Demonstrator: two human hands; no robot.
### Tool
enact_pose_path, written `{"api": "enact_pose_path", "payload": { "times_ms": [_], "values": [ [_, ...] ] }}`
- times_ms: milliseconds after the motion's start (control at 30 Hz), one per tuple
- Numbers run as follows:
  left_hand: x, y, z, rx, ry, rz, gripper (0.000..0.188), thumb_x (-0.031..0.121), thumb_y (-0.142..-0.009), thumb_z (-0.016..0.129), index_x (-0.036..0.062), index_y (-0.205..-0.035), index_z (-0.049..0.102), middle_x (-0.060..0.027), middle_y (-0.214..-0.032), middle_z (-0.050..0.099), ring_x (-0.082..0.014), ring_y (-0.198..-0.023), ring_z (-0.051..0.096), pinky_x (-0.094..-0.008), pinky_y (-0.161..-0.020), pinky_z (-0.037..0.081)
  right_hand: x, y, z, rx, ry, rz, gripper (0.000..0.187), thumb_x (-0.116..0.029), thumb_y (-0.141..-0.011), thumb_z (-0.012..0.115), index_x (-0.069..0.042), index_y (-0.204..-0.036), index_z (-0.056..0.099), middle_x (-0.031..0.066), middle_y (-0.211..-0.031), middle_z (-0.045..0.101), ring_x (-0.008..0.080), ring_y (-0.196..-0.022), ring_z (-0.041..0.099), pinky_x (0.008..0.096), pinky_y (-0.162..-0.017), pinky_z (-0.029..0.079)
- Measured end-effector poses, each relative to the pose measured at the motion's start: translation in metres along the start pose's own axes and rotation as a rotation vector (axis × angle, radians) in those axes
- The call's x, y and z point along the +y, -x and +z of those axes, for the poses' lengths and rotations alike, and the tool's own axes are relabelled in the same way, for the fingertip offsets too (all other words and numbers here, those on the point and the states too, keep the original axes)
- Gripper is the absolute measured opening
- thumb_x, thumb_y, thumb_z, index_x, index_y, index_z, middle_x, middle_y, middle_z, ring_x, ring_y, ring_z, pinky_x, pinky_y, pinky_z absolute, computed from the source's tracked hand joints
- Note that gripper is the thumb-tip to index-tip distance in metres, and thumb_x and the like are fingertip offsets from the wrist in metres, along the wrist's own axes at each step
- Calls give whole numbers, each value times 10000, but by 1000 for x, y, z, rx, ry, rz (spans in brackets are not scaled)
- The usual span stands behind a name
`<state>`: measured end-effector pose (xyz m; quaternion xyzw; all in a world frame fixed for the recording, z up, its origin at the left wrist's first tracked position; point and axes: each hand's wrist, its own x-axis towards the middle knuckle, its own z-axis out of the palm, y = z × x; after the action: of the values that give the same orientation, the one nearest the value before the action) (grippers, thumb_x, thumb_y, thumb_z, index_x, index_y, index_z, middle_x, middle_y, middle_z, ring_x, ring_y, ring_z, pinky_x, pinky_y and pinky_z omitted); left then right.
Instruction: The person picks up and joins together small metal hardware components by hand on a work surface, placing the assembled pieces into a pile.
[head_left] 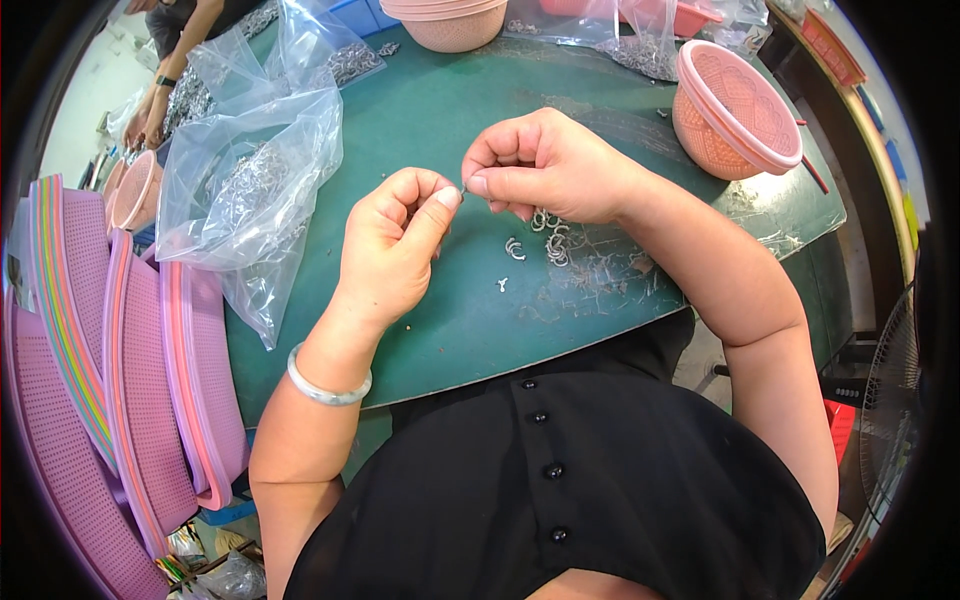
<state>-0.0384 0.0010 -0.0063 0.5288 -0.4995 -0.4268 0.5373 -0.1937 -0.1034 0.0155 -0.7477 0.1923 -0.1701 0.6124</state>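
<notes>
Your desk (450,320) reads green with pale scuffs, your top (440,480) plain black, the loose rings (557,245) silver, the round basket (738,112) lattice-patterned pink.

Purple perforated baskets (150,390) at far left, round pink basket (730,120) at upper right, dark fan (893,380) at right.

Tiny, mostly hidden piece (463,188) near loose, silvery curved pieces (557,248)
</notes>
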Motion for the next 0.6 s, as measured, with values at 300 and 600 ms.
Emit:
{"api": "enact_pose_path", "payload": {
  "times_ms": [300,600],
  "values": [
    [-1,1,0,20,-55,63,84,90,-853,531,25,-799,542,62,-639,449,-4,-548,364,-158,-476,296,0,0,0,-9,-12,-12,158,-162,-803,570,-8,-819,601,0,-622,546,46,-511,449,184,-481,381],
    [-1,1,0,52,-180,129,83,77,-841,543,17,-783,543,54,-640,451,-16,-560,372,-169,-496,318,-3,1,-1,-14,4,-2,144,-145,-789,568,-8,-816,602,8,-623,552,49,-503,450,189,-475,381]
  ]
}}
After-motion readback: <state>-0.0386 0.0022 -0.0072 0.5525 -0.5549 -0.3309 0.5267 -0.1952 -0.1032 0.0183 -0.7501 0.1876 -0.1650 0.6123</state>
